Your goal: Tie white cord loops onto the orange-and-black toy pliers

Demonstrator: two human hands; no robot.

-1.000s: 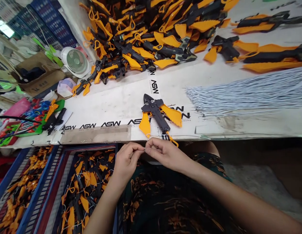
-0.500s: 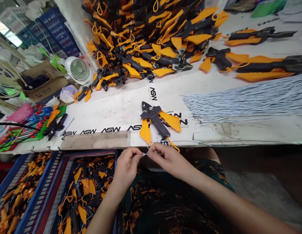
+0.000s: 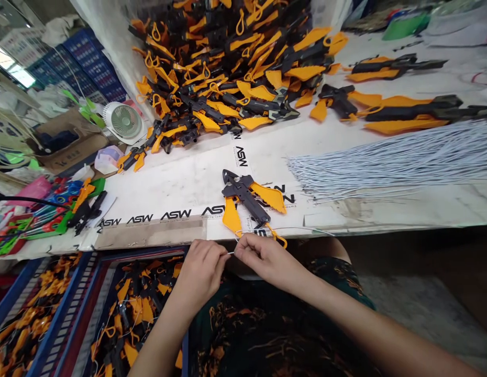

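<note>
My left hand [image 3: 206,267] and my right hand [image 3: 263,260] meet just off the table's front edge, each pinching a thin white cord [image 3: 231,253]. A short stretch of it runs between the fingertips, and a longer end trails right along the edge. Just beyond my hands lies a black and orange plastic toy [image 3: 249,201], with orange wing-like pieces and an orange loop at its near end. The cord passes close to that near end; whether it is threaded through, I cannot tell.
A bundle of white cords [image 3: 393,162] lies on the table's right. Many similar toys [image 3: 212,78] are heaped at the back. A small fan [image 3: 125,121] stands at the left. Blue crates [image 3: 98,293] of toys sit below the front edge.
My left hand has turned so its back shows more, and the small loop or knot of cord between my fingertips now appears as a straight stretch. The view has shifted slightly.
</note>
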